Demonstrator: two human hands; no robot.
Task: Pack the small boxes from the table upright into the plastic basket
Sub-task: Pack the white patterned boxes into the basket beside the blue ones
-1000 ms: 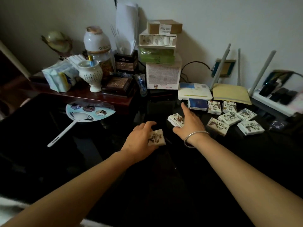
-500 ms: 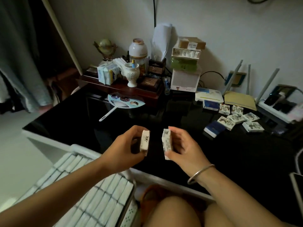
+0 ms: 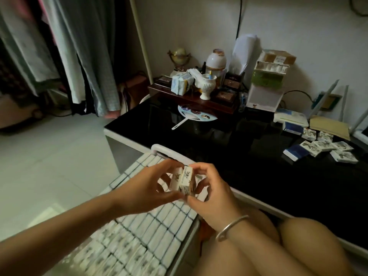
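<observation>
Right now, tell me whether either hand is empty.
No: the left hand pinches the left box and the right hand pinches the right box, side by side over the basket.

Both bare forearms meet above the plastic basket (image 3: 159, 148), the left hand (image 3: 153, 184) over its middle and the right hand (image 3: 211, 194) over its right rim. Each hand's fingers and thumb curl round the small boxes (image 3: 182, 181) — two, upright, pressed together.

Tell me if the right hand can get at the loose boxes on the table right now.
Likely not yet: the right hand grips a box over the basket. Nothing blocks the loose boxes, though.
</observation>
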